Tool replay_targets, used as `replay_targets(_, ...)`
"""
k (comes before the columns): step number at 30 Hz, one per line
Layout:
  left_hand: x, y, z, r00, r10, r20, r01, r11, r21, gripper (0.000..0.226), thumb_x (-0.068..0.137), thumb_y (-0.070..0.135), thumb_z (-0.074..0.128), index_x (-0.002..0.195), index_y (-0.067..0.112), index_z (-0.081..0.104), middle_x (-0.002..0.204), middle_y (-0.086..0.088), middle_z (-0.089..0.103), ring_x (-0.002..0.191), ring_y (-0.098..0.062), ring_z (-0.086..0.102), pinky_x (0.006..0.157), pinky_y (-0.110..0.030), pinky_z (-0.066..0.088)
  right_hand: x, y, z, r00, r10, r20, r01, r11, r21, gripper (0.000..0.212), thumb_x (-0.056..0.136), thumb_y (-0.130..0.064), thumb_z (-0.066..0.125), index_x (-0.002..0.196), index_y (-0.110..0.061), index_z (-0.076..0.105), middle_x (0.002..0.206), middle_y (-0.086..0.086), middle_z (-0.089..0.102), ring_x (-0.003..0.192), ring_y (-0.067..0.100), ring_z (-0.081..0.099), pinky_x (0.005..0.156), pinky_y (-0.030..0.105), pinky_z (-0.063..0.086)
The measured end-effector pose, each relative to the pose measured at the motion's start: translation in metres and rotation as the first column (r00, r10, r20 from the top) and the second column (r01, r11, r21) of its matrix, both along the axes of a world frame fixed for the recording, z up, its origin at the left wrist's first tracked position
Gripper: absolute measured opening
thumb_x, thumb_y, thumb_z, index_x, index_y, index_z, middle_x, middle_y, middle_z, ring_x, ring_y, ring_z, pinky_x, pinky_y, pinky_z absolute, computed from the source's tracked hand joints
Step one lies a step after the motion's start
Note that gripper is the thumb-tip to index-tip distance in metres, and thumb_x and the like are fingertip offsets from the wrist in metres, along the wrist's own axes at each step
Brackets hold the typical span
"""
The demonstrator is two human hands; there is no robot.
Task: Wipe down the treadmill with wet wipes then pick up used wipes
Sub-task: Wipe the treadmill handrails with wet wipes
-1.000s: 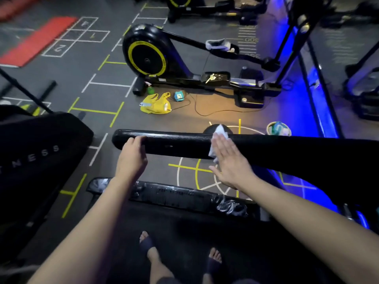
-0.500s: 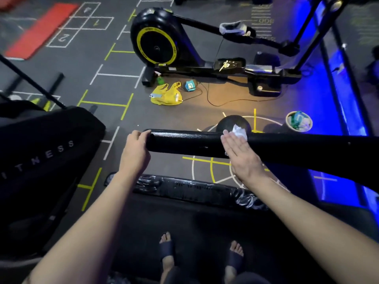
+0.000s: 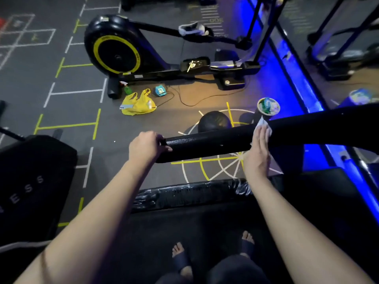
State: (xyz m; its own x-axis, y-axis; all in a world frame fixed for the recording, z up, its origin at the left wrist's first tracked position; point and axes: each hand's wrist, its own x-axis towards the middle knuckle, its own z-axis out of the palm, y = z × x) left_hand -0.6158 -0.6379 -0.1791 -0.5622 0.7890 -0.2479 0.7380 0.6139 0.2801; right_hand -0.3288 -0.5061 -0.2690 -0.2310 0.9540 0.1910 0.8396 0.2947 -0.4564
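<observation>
The black textured treadmill handrail point(image 3: 205, 143) crosses the view and hides the floor behind it. Beyond the handrail stands a black exercise machine with a yellow-ringed wheel point(image 3: 117, 52). A dark round ball point(image 3: 213, 120) sits just behind the handrail, partly hidden by it. A crumpled yellow plastic bag point(image 3: 137, 104) lies farther beyond, and a round tub of crumpled rubbish point(image 3: 268, 106) stands near its right stretch. The left hand point(image 3: 145, 147) curls round the handrail's end. The right hand point(image 3: 257, 154), fingers straight, presses a white wet wipe point(image 3: 263, 125) against the handrail.

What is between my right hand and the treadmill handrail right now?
A white wet wipe, pressed flat under the right hand's straight fingers against the black handrail, as the head view shows.
</observation>
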Motion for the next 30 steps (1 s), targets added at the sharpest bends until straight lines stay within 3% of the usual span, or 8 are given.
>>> replay_targets(6,0.005,0.015,0.021,0.998,-0.047,-0.039,0.041,0.99,-0.134,0.041,0.077,0.041,0.087,0.108,0.017,0.075,0.105,-0.009,0.069,0.1,-0.034,0.066,0.069,-0.032,0.042,-0.076,-0.057,-0.005,0.976,-0.052,-0.209,0.047,0.998,-0.03,0.09,0.079,0.026,0.039,0.16,-0.005,0.016,0.168,0.009,0.012,0.153,0.024,0.008,0.113,0.049,0.041)
replay_targets(11,0.007,0.021,0.025,0.994,-0.088,-0.062,0.076,0.981,-0.176,0.041,0.079,0.041,0.086,0.107,0.015,0.072,0.11,-0.008,0.07,0.104,-0.033,0.068,0.07,-0.031,0.043,-0.086,-0.056,-0.002,0.958,-0.081,-0.274,0.062,0.995,-0.075,0.096,0.076,0.03,0.032,0.161,-0.009,0.011,0.169,0.003,0.002,0.155,0.021,-0.001,0.126,0.037,0.016)
replay_targets(15,0.009,0.016,0.016,0.989,-0.116,-0.093,0.101,0.984,-0.15,0.034,0.084,0.041,0.081,0.1,0.013,0.071,0.105,-0.01,0.071,0.1,-0.034,0.068,0.068,-0.031,0.04,-0.057,-0.02,0.003,0.96,-0.145,-0.24,0.135,0.989,-0.056,0.097,0.073,0.031,0.03,0.161,-0.009,0.017,0.169,0.005,0.008,0.156,0.024,0.003,0.127,0.036,0.011)
replay_targets(19,0.008,0.018,0.02,0.99,-0.114,-0.085,0.1,0.984,-0.146,0.033,0.082,0.04,0.083,0.094,0.013,0.068,0.104,-0.01,0.071,0.099,-0.035,0.067,0.067,-0.031,0.04,-0.052,-0.032,-0.007,0.986,0.114,-0.12,-0.113,0.993,0.01,0.101,0.066,0.035,0.036,0.159,-0.003,0.021,0.167,0.012,0.015,0.155,0.025,0.007,0.125,0.022,0.004)
replay_targets(23,0.008,0.021,0.019,0.987,-0.133,-0.089,0.118,0.981,-0.154,0.036,0.081,0.04,0.084,0.099,0.012,0.07,0.104,-0.01,0.07,0.099,-0.035,0.067,0.067,-0.031,0.041,-0.035,-0.021,-0.016,0.908,0.408,0.099,-0.416,0.905,0.089,0.105,0.06,0.031,0.039,0.158,-0.003,0.022,0.166,0.014,0.021,0.156,0.021,0.006,0.125,0.028,-0.009)
replay_targets(26,0.009,0.018,0.015,0.987,-0.13,-0.096,0.116,0.983,-0.145,0.034,0.083,0.042,0.082,0.093,0.013,0.068,0.101,-0.01,0.07,0.097,-0.035,0.067,0.066,-0.031,0.041,-0.003,0.004,-0.004,0.966,0.183,0.184,-0.197,0.979,0.061,0.091,0.078,0.02,0.034,0.161,-0.01,0.011,0.169,0.009,0.009,0.156,0.022,0.007,0.124,0.038,-0.01)
replay_targets(28,0.009,0.018,0.016,0.989,-0.121,-0.088,0.107,0.984,-0.145,0.034,0.082,0.042,0.082,0.09,0.013,0.068,0.1,-0.01,0.071,0.096,-0.035,0.067,0.065,-0.03,0.039,0.002,0.003,0.001,0.996,0.022,0.087,-0.028,0.997,0.073,0.096,0.075,0.023,0.044,0.161,-0.007,0.012,0.169,0.009,0.009,0.156,0.023,0.004,0.126,0.044,0.002)
replay_targets(30,0.008,0.019,0.018,0.989,-0.122,-0.079,0.109,0.983,-0.15,0.036,0.082,0.041,0.083,0.095,0.011,0.071,0.102,-0.01,0.071,0.096,-0.035,0.067,0.065,-0.03,0.039,-0.017,-0.01,0.005,0.994,0.045,0.098,-0.054,0.994,0.091,0.091,0.079,0.02,0.035,0.161,-0.007,0.007,0.169,0.009,0.005,0.154,0.021,-0.002,0.127,0.046,0.009)
